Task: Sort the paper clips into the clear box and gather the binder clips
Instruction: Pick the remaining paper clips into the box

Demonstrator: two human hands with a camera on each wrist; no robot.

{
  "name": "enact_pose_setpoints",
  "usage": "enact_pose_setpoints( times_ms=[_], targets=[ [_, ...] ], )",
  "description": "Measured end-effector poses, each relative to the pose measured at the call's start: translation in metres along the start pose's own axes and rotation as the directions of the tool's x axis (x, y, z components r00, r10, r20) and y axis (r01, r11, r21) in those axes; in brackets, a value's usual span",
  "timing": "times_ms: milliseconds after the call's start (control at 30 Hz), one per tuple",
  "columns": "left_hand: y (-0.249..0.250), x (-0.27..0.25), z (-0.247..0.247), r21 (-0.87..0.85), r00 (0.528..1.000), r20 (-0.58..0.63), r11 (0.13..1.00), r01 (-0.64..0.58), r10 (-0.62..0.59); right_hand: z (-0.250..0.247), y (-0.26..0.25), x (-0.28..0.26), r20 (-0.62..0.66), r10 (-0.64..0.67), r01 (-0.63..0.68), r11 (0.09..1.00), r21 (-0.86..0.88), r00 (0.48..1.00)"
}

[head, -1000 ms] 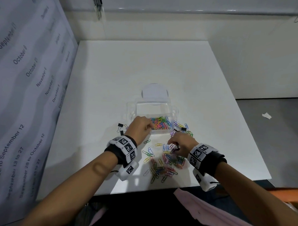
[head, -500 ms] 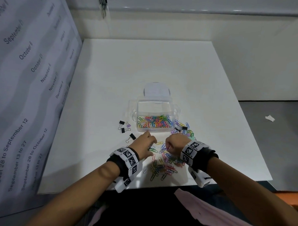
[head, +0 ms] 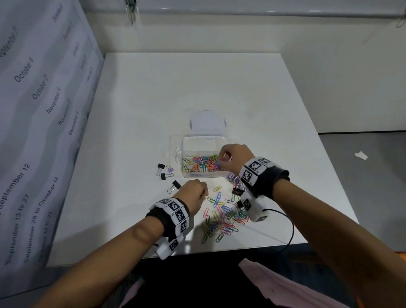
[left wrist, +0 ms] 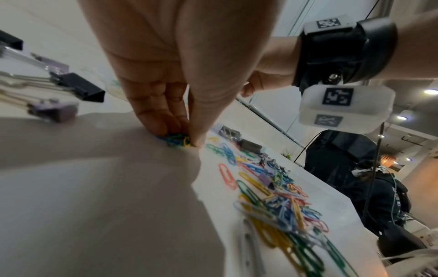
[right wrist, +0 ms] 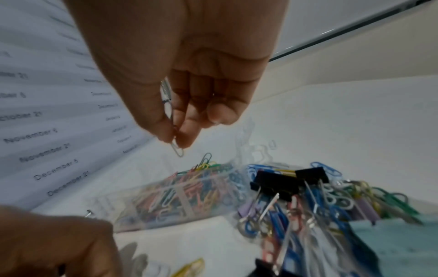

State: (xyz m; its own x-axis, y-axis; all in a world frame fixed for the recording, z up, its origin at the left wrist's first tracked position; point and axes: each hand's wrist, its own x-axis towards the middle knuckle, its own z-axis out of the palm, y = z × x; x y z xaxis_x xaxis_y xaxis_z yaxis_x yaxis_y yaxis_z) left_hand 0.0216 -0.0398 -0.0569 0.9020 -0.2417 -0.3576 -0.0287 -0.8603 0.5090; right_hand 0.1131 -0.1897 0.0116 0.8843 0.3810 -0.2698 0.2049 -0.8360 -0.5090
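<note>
Change, right hand: the right hand (head: 234, 158) has been lifted from the loose heap on the near worktop, where it was seen half a second ago, and is now held over the right part of the clear box (head: 202, 174).
Change, left hand: the left hand (head: 192, 195) has been kept low on the worktop (head: 153, 94), just near of the box; a full second ago it was at the box rim.
Right grip: a single pale paper clip (right wrist: 177, 150) is pinched between thumb and fingertips (right wrist: 187, 138) and is seen hanging above the box contents.
Left grip: thumb and fingertips (left wrist: 163, 123) are pressed together on a small bunch of green, blue and yellow clips (left wrist: 176, 140), right on the worktop surface.
Clear box: one is seen, open, at the middle of the worktop; a layer of coloured paper clips (head: 200, 164) lies inside it. Its round-tabbed lid (head: 207, 123) lies just far of it.
Loose paper clips: one heap (head: 222, 218) is spread near and right of the left hand; the clips are too many and too tangled to be counted.
Binder clips, left group: four are counted left of the box, three black (head: 161, 167) and one lilac (head: 170, 169).
Binder clips, right group: two black ones (right wrist: 275, 184) are seen near right of the box among the clips, with some lilac ones mixed in; their number cannot be told.
</note>
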Motion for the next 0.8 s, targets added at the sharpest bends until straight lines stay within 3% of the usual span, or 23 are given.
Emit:
enact_pose_setpoints(
  times_ms=[133, 233, 333, 433, 533, 667, 800],
  targets=[
    [-0.004, -0.003, -0.001, -0.001, 1.0, -0.02, 1.0, 0.003, -0.003, 0.003, -0.001, 0.005, -0.034, 0.073, -0.071, 0.997, 0.043, 0.997],
    [-0.008, -0.006, -0.003, -0.013, 0.999, -0.042, 1.0, 0.021, -0.022, 0.016, 0.004, -0.005, 0.001, 0.003, -0.003, 1.0, 0.015, 1.0],
    [-0.006, -0.008, -0.01, -0.066, 0.996, -0.084, 0.998, 0.023, -0.029, 0.033, 0.01, -0.021, 0.144, -0.096, 0.105, 0.992, -0.062, 0.985],
    [-0.001, -0.008, -0.024, -0.135, 0.987, -0.158, 0.991, -0.011, -0.01, 0.051, 0.015, -0.028, 0.346, -0.144, 0.228, 0.949, -0.216, 0.927],
    [0.003, -0.003, -0.038, -0.193, 0.975, -0.219, 0.979, -0.07, 0.027, 0.065, 0.018, -0.03, 0.414, -0.172, 0.305, 0.911, -0.278, 0.894],
    [0.006, 0.014, -0.052, -0.124, 0.954, -0.292, 0.987, -0.099, 0.059, 0.07, 0.014, -0.034, 0.414, -0.116, 0.236, 0.939, -0.25, 0.903],
    [0.0, 0.029, -0.057, -0.078, 0.962, -0.273, 0.996, -0.039, 0.016, 0.067, 0.009, -0.039, 0.391, -0.087, 0.151, 0.979, -0.136, 0.916]
  ],
)
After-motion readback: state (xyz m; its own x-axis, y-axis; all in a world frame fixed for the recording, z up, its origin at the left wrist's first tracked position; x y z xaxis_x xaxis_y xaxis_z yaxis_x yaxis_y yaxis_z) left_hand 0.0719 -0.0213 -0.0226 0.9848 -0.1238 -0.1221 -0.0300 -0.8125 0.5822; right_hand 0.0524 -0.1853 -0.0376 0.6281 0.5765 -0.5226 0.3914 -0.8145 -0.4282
